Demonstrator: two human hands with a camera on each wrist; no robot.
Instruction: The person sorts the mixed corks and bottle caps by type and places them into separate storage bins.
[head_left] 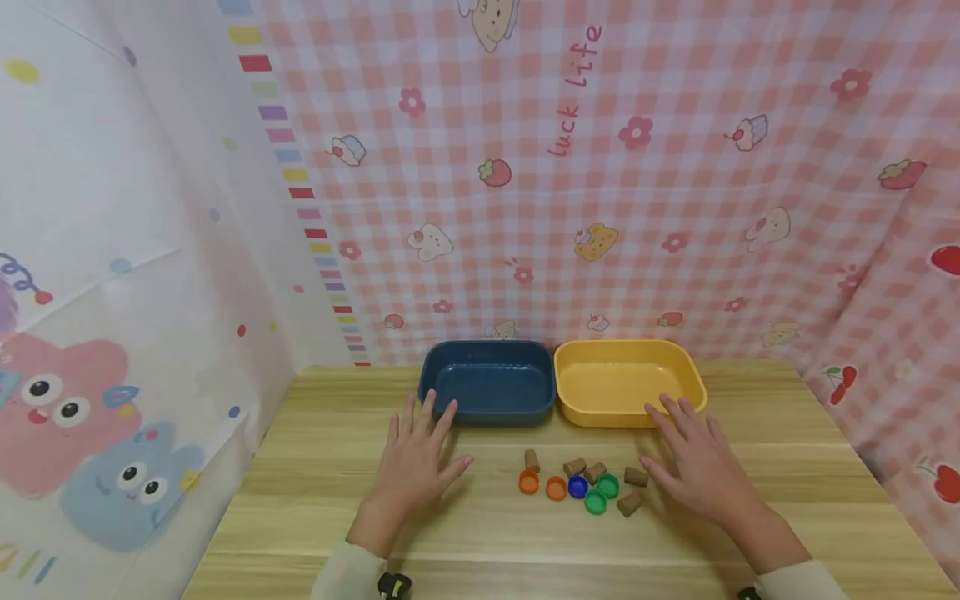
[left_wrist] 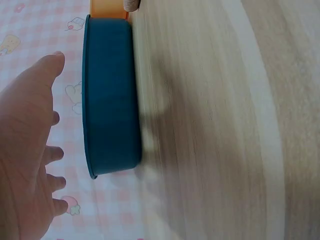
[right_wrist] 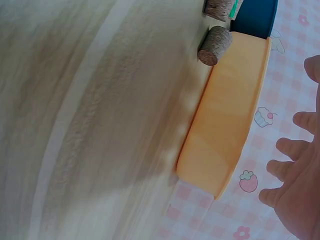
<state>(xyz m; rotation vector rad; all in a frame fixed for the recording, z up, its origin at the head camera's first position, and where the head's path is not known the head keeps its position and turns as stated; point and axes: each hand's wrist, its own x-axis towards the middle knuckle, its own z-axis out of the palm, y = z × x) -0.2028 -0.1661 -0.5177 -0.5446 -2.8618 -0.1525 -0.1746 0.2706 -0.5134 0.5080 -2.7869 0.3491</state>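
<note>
In the head view my left hand is held with fingers spread in front of the dark blue tub. The left wrist view shows a gap between that hand and the tub's side. My right hand spreads its fingers by the front right of the yellow tub, holding nothing. Between the hands lie several brown corks, two orange bottle caps, one blue cap and two green caps. In the right wrist view a cork is beside the yellow tub.
Both tubs stand side by side along the back of the wooden table. Behind them hangs a pink checked cloth. A white cloth with cartoon figures hangs at the left.
</note>
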